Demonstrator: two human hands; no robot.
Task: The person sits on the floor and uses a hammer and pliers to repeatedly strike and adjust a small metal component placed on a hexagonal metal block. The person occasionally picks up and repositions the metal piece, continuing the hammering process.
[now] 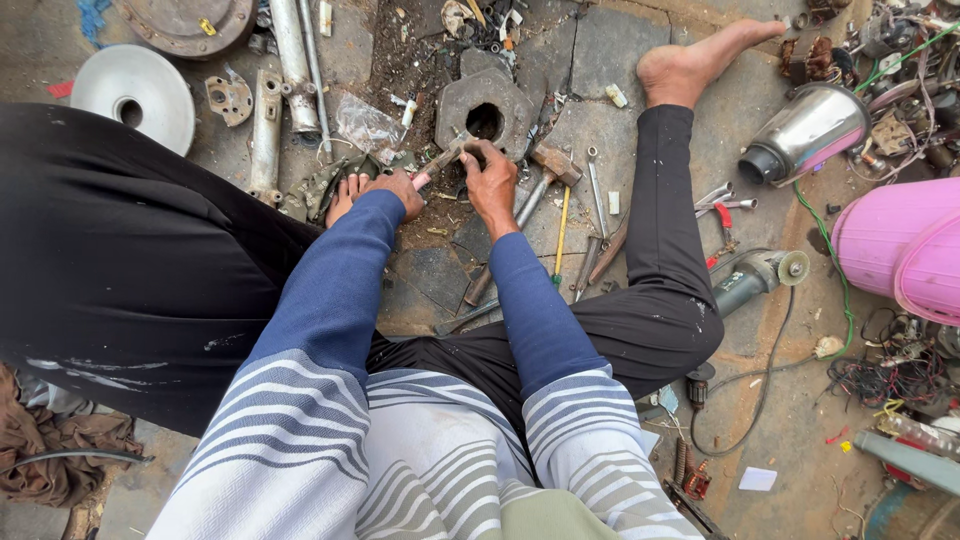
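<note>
Where tools lie: cracked stone floor [620, 50].

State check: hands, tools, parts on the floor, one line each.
Left hand: gripping a red-tipped metal tool.
Right hand: closed on the same tool.
Octagonal metal block with centre hole: flat on floor.
Wooden-headed hammer: lying idle.
Grey angle grinder: lying, cable attached.

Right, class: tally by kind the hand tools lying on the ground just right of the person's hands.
Hammers: 1
Spanners: 1
Yellow-handled screwdrivers: 1
Total: 3
Any tools half buried in the scrap are left out.
</note>
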